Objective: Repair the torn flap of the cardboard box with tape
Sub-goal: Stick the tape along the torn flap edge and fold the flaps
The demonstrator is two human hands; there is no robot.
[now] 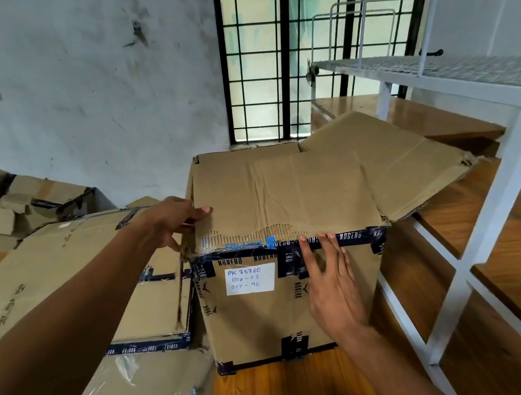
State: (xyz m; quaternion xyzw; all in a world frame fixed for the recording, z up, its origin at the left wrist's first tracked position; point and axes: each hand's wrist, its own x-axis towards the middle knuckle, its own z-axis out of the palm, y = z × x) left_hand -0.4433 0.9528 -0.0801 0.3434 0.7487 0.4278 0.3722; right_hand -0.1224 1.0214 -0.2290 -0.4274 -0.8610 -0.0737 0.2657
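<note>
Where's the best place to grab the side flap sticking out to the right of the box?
Take the side flap by its free outer edge, near the frayed corner, coming from the right. It slopes outward off the cardboard box with that edge unsupported, so a hand can pinch above and below. The white rack stands close beside it.

Two hands (173, 221) (331, 284); one taped box (293, 313); one white rack (481, 193).

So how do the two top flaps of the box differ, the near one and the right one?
The near flap lies folded flat over the box; the right flap sticks out open. The near flap's front edge is peeled to bare corrugation; the right flap is frayed at its far corner. Both are creased brown cardboard.
</note>
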